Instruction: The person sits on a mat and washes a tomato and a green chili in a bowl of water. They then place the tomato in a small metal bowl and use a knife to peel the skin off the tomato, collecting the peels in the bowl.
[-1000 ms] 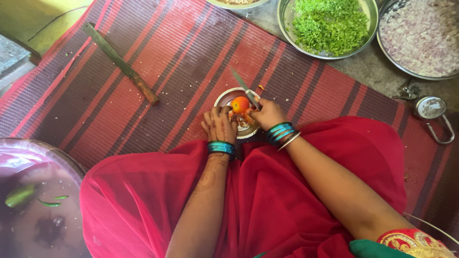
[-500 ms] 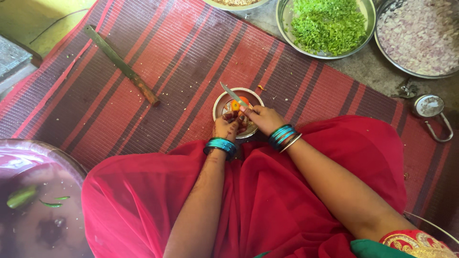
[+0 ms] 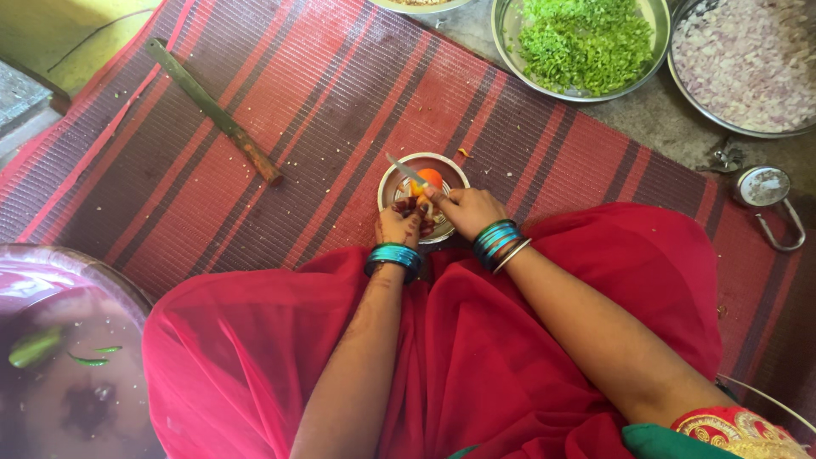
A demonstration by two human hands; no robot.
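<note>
Whereas a second ago the orange-red tomato sat high in the fingers with the knife blade angled above it, the head view now shows the tomato [image 3: 430, 178] lower, over the small steel bowl [image 3: 391, 183], with the blade laid across its near side.

Head view, items in order:

- Left hand [image 3: 398, 225]: fingers curled narrow, tips at the tomato's lower edge, bracing it. Blue bangles at the wrist. It sits a little nearer the lap than before.
- Right hand [image 3: 470, 211]: fingers closed round the handle of the knife [image 3: 406, 170]; the blade points up and left, now flatter and touching the tomato. Bangles at this wrist too.
- Small steel bowl: on the striped red mat [image 3: 280, 102], just beyond the red cloth over the knees; dark scraps lie inside, too small to identify.
- Long flat tool with a wooden handle [image 3: 212, 110]: on the mat, well apart to the left, unmoved.
- Steel tray of chopped greens [image 3: 586, 42] and steel tray of chopped onion [image 3: 748, 59]: at the far edge, unmoved.
- Basin of water [image 3: 59, 365] with green chillies floating: lower left, unmoved.

Judgement: the drop of the tomato and the flattened blade suggest a cut now in progress over the bowl.
</note>
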